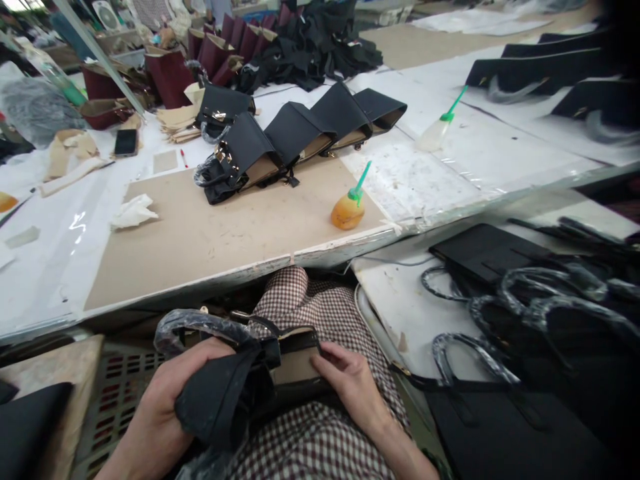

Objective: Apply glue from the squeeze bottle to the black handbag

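Gripping black bag (235,387) in lap, left hand (165,393) with fingers clamped on its dark flap below wrapped handle (200,327). Resting on bag's tan opening, right hand (350,380), fingers together, flat. Above on table (200,247): tissue (133,212), row of bags (295,137), orange bottle (349,208). Far right, more handles (540,300).
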`<move>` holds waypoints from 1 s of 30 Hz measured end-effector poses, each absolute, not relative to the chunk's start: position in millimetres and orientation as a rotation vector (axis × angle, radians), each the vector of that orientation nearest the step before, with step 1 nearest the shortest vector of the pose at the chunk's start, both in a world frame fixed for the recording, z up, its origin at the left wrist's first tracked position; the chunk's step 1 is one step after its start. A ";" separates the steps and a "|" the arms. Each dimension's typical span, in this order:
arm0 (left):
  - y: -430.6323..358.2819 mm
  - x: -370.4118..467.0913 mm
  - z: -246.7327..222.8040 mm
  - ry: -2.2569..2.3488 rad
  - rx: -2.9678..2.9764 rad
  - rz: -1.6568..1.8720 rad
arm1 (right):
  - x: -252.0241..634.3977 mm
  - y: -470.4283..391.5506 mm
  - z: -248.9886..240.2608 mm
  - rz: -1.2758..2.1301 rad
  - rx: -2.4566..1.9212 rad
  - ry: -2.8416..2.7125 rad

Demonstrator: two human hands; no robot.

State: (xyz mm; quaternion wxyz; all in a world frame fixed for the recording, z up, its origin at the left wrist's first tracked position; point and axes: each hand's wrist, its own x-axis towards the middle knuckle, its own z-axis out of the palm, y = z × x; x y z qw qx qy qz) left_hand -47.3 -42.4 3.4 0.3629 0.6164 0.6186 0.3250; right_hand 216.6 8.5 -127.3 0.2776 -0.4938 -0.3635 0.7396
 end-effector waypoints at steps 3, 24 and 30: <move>-45.0 -51.0 -3.3 1.371 1.586 0.831 | 214.9 8.5 -130.1 2.004 -1.378 -0.871; -29.3 -23.2 -3.0 1.448 1.449 0.879 | 236.9 299.2 -113.0 1.228 -1.172 -1.397; -29.7 -28.9 1.9 1.440 1.551 0.819 | 260.4 229.5 -106.5 1.549 -1.042 -1.065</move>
